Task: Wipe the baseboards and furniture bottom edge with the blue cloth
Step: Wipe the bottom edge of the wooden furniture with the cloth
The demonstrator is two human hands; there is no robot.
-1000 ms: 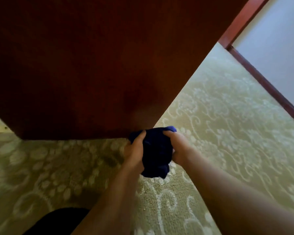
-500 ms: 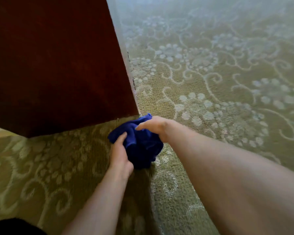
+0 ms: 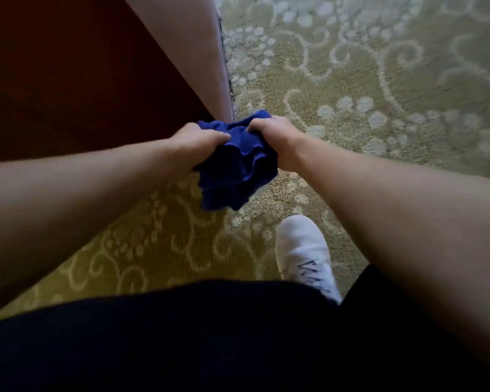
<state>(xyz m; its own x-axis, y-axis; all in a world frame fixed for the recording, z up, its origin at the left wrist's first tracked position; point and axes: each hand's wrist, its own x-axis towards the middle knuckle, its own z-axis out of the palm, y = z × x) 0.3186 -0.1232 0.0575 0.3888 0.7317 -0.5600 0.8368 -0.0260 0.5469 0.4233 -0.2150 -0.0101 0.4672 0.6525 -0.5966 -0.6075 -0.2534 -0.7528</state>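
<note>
The blue cloth hangs bunched between both hands, just above the patterned carpet. My left hand grips its left side and my right hand grips its right side, fingers curled into the fabric. The cloth's top edge lies at the lower corner of the dark red-brown wooden furniture, whose lighter side face runs up and away from the hands. Whether the cloth touches the wood cannot be told.
Green-beige carpet with pale floral scrolls covers the floor to the right and below. My white shoe stands on the carpet under my right forearm. Dark trousers fill the bottom of the view.
The view has tilted down and pulled back, bringing my shoe and trousers into sight. Both hands keep their grip on the cloth at the furniture's corner, with the cloth now hanging more spread between them.
</note>
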